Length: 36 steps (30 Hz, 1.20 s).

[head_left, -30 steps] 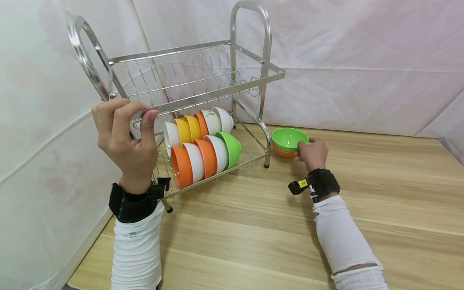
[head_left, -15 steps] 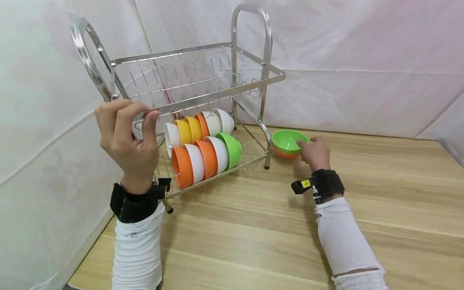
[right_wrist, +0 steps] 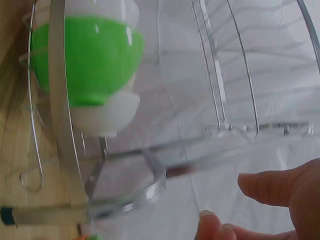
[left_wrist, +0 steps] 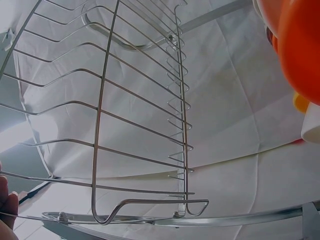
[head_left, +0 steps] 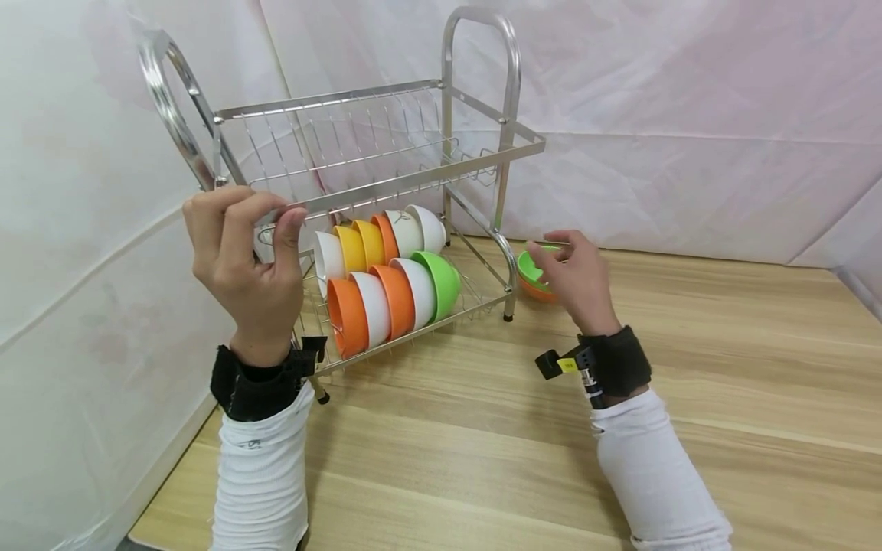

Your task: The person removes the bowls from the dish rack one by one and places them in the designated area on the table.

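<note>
My left hand (head_left: 249, 264) pinches the front rail of the upper shelf of a metal dish rack (head_left: 386, 187) between thumb and fingers. In the left wrist view the wire shelf (left_wrist: 100, 115) spans the picture, with those fingers at the lower left edge. My right hand (head_left: 575, 279) hovers over a green bowl (head_left: 527, 268) nested in an orange bowl (head_left: 536, 291), beside the rack's right foot. Its thumb and fingers are spread apart with nothing between them, and it hides much of the green bowl. In the right wrist view the thumb (right_wrist: 270, 187) stands apart from the fingertips.
Two rows of bowls on edge fill the lower shelf: white, yellow and orange behind, with orange, white and a green bowl (head_left: 441, 285) in front. The rack stands on a wooden table (head_left: 441, 451). Pale cloth (head_left: 689, 92) hangs behind and at the left.
My right hand has let go of the green bowl's rim and moved up and left over it, fingers spread. The left hand stays on the rail.
</note>
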Each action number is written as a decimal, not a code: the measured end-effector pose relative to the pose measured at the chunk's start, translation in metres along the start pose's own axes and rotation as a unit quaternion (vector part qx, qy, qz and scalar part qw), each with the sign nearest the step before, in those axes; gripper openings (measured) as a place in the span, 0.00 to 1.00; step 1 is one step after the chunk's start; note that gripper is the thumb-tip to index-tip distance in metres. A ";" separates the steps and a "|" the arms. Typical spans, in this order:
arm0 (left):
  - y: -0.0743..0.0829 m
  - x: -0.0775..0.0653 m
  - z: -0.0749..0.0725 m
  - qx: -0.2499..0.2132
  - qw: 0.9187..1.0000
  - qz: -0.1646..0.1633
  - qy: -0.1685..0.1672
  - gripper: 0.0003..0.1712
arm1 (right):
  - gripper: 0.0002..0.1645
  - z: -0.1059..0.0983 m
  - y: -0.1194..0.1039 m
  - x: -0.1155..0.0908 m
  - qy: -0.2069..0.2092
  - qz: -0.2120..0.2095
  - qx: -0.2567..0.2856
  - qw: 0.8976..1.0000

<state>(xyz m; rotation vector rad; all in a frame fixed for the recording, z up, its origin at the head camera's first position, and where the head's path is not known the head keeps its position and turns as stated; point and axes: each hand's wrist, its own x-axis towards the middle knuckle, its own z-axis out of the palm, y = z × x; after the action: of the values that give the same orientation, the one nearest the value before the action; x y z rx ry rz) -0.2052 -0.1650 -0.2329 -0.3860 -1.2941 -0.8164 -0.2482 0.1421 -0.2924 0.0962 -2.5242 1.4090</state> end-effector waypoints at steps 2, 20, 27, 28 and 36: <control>0.000 0.000 0.000 0.001 1.000 0.001 -0.001 0.29 | 0.32 0.007 -0.006 -0.002 -0.021 -0.013 0.000 1.000; 0.003 0.004 0.003 0.002 1.000 0.008 0.009 0.31 | 0.38 0.070 -0.038 -0.001 -0.158 -0.071 -0.059 0.983; 0.001 0.003 0.002 -0.001 1.000 0.006 0.003 0.30 | 0.40 0.086 -0.030 0.001 -0.175 -0.061 -0.089 0.978; 0.000 0.003 0.002 -0.002 1.000 0.006 0.001 0.30 | 0.40 0.087 -0.029 0.001 -0.176 -0.061 -0.092 0.978; -0.005 -0.001 0.000 0.005 1.000 0.011 -0.010 0.29 | 0.41 0.093 -0.021 0.001 -0.182 -0.047 -0.075 0.979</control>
<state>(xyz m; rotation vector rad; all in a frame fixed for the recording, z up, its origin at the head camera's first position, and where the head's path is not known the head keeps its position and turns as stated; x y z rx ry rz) -0.2088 -0.1683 -0.2351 -0.3992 -1.3097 -0.7895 -0.2625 0.0521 -0.3219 0.4807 -2.8640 1.2541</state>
